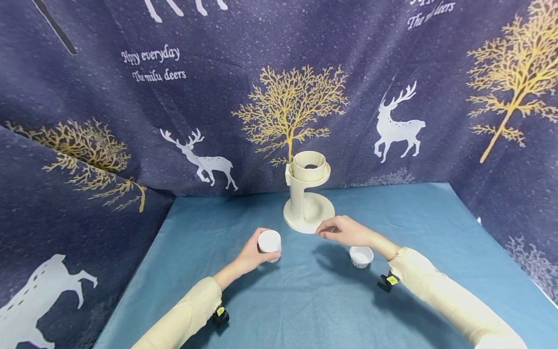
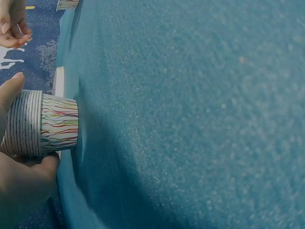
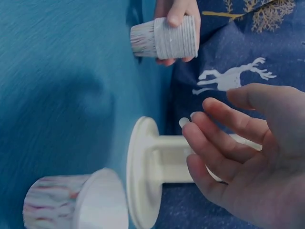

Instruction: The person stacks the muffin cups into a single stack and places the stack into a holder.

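My left hand [image 1: 253,253] grips a nested stack of paper baking cups [image 2: 59,121], white with wavy coloured lines, thumb on one side and fingers on the other. In the head view the top cup's white rim faces up. The right hand [image 3: 243,143] is in the air with loosely bent fingers and nothing between them. Below and beside it, a single paper baking cup [image 1: 361,257] stands upright on the cloth. Beyond the hands stands a cream holder [image 1: 298,201] with a round base and a ring-shaped top [image 1: 309,166].
A blue cloth [image 1: 305,300] covers the table. Behind it and at both sides hangs a dark blue curtain [image 1: 209,106] printed with deer and golden trees. The holder stands near the table's back edge, close to the curtain.
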Tool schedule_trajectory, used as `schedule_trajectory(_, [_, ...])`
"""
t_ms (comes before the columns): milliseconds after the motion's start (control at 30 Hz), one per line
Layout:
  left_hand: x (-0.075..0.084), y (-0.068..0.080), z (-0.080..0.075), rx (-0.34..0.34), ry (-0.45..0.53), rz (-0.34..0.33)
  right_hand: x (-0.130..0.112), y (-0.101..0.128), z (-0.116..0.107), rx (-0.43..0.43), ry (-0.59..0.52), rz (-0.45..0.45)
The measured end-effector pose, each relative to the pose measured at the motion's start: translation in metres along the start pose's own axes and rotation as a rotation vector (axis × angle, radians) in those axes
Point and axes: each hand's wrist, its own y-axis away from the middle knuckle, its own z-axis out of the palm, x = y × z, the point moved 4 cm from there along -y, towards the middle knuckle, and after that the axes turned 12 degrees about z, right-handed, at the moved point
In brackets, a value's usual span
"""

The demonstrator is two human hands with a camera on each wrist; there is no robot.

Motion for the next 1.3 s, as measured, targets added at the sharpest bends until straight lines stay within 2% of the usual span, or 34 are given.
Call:
schedule_trajectory(100, [-0.001, -0.001, 0.000, -0.002, 0.002, 0.000, 0.006, 0.002, 0.000, -0.020, 0.000, -0.007])
schedule_trajectory(300, [-0.001, 0.000, 0.000, -0.003, 0.006, -0.012, 0.024, 0.012, 0.001, -0.027, 0.090, -0.034])
schedule_trajectory(567, [0.000, 0.001, 0.000, -0.005, 0.017, 0.001, 0.046, 0.029, -0.004, -0.090, 0.071, 0.009])
schedule_trajectory(733, [0.000, 0.002, 0.000, -0.006, 0.019, -0.014, 0.058, 0.040, -0.009, -0.141, 0.034, 0.058])
schedule_trajectory(900, [-0.001, 0.001, 0.000, 0.007, 0.018, -0.022, 0.071, 0.049, -0.010, -0.194, -0.007, 0.066])
schedule_trajectory(1133, [-0.001, 0.001, 0.000, 0.003, 0.027, -0.025, 0.091, 0.056, -0.006, -0.274, -0.192, -0.001])
schedule_trajectory(1300, [0.000, 0.001, 0.000, -0.005, 0.027, -0.017, 0.098, 0.059, -0.003, -0.274, -0.180, -0.015])
